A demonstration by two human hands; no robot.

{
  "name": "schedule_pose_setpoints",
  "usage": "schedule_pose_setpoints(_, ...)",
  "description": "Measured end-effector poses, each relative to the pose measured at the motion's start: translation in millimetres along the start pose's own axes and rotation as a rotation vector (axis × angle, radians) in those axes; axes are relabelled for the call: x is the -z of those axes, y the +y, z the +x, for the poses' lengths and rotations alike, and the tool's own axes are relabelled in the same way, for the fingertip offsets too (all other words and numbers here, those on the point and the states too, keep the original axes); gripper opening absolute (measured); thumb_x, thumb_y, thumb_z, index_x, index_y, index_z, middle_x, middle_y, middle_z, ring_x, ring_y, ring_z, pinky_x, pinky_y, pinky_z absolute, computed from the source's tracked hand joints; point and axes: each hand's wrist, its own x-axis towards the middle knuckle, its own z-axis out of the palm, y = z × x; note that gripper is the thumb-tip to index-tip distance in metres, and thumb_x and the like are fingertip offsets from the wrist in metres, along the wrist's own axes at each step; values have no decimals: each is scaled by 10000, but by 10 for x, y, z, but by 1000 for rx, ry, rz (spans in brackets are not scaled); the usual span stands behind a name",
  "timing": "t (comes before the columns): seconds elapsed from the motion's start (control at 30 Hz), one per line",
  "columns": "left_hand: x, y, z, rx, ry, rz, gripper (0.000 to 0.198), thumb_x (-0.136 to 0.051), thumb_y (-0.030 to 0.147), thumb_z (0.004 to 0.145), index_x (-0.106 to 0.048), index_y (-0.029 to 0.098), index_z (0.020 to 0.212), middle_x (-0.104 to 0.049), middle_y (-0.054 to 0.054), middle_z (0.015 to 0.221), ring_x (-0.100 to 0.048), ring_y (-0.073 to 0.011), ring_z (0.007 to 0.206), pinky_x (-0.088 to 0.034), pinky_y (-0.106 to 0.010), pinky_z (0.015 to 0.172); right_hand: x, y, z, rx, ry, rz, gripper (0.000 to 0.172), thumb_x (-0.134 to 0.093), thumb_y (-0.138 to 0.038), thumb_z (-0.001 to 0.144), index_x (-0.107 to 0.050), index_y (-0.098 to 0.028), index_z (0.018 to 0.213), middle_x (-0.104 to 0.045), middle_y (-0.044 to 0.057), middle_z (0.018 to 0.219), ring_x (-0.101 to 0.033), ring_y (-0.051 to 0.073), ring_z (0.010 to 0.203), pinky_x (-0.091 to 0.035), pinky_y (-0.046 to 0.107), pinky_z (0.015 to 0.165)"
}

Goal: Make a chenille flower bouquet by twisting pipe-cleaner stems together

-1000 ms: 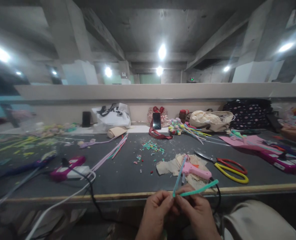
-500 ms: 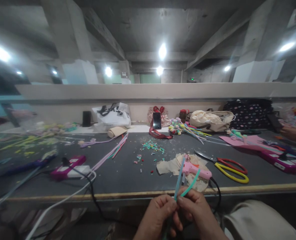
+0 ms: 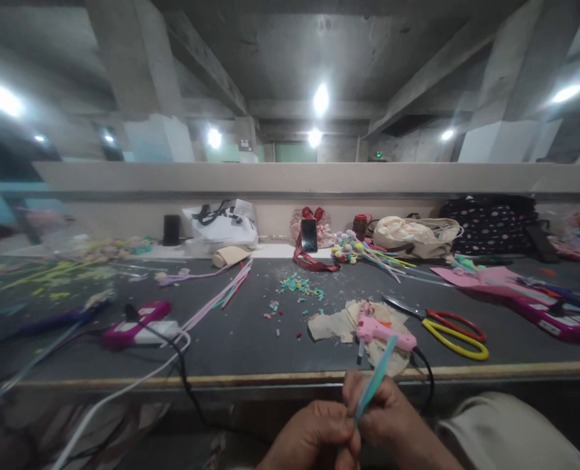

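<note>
Thin blue and green strips (image 3: 378, 376) rise from between my fingertips at the bottom centre, lying together and leaning to the right. My left hand (image 3: 314, 432) pinches their lower end. Against it, my right hand (image 3: 387, 414) is closed around the same strips. Both hands are in front of the table's near edge. Just beyond them a pink glue gun (image 3: 385, 332) lies on a crumpled beige cloth (image 3: 331, 324). Scissors (image 3: 453, 326) with red and yellow handles are to its right.
Small green scraps (image 3: 302, 286) are scattered mid-table. Pink and lilac strips (image 3: 216, 297) and a magenta power strip (image 3: 137, 323) lie left. A phone (image 3: 308, 235), a white bag (image 3: 224, 225) and a dark dotted bag (image 3: 490, 222) stand at the back. Cables hang over the front edge.
The blue and green strips were spread apart and now lie together, tilted right. My hands have shifted slightly right and down. The other person's hand at the far right is no longer visible.
</note>
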Motion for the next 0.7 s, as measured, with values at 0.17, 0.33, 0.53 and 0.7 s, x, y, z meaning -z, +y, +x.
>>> schedule_pose_setpoints(0.17, 21, -26, -5, 33, 25, 59, 272, -638, 355, 525, -601, 86, 511, -460, 9, 400, -392, -75, 387, -248, -214, 444, 21, -76, -21, 68, -108, 12, 120, -697, -245, 518, -612, -161, 524, -489, -20, 620, -453, 99, 549, -333, 198, 519)
schedule_pose_setpoints(0.33, 29, -13, 1, -5, 87, 180, 311, -646, 412, 534, -578, 110, 498, -487, 18, 404, -364, -59, 376, -220, -193, 430, 23, -153, -48, 44, -124, -37, 129, -661, -290, 581, -614, -170, 570, -475, -13, 640, -449, 112, 565, -346, 215, 538)
schedule_pose_setpoints(0.53, -20, 64, -52, -124, 212, 328, 296, -627, 404, 565, -610, 112, 512, -566, -10, 434, -418, -70, 397, -276, -186, 448, 25, -181, -20, 137, -105, -155, 153, -661, -320, 592, -630, -172, 577, -445, -15, 629, -429, 124, 620, -338, 218, 572)
schedule_pose_setpoints(0.7, -94, 132, -92, -99, 289, 374, 298, -625, 407, 555, -635, 109, 540, -621, -47, 499, -447, -85, 384, -312, -200, 420, 30, -156, 1, 104, -92, -144, 181, -671, -330, 584, -622, -155, 589, -465, -13, 644, -440, 109, 597, -341, 196, 525)
